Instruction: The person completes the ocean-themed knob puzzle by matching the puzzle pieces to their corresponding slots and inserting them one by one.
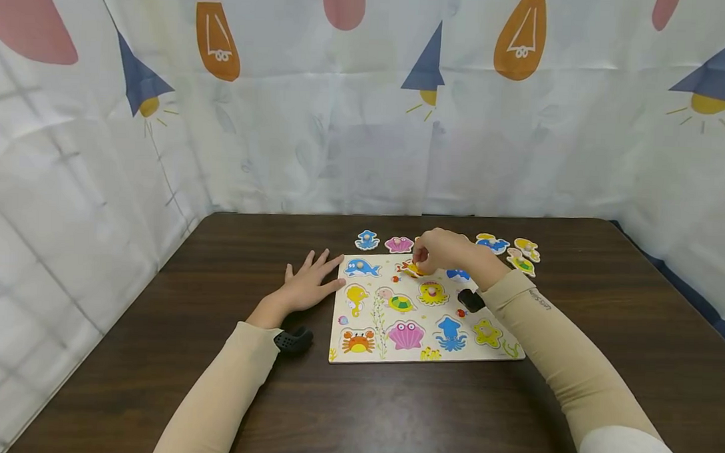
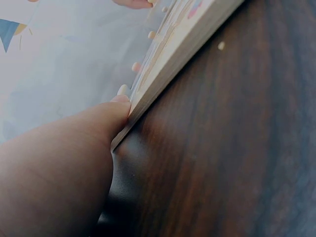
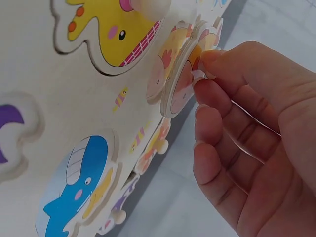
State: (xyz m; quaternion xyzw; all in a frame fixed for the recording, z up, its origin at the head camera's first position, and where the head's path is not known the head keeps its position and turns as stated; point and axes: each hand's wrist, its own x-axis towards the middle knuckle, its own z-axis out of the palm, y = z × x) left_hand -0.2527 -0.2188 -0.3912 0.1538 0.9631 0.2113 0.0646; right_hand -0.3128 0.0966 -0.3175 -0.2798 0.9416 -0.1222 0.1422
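A flat wooden puzzle board (image 1: pixel 364 356) with sea-animal pictures lies on the table. Above its far middle part, my right hand (image 1: pixel 442 252) pinches a fish puzzle piece (image 1: pixel 411 269) between thumb and fingers. The right wrist view shows this fish piece (image 3: pixel 180 91) tilted, close over a matching fish picture (image 3: pixel 160 74), with the fingertips covering its knob. My left hand (image 1: pixel 303 284) lies with spread fingers at the board's left edge. Up close, a digit of the left hand (image 2: pixel 116 111) touches the board's corner (image 2: pixel 136 111).
Beyond the board's far edge lie loose knobbed pieces: a blue squid (image 1: pixel 366 240), a pink shell (image 1: pixel 399 245), a blue whale (image 1: pixel 497 246) and a turtle (image 1: pixel 522 264) among them. One is partly hidden behind the right hand. A patterned curtain (image 1: pixel 365 153) hangs behind the brown table (image 1: pixel 260 396).
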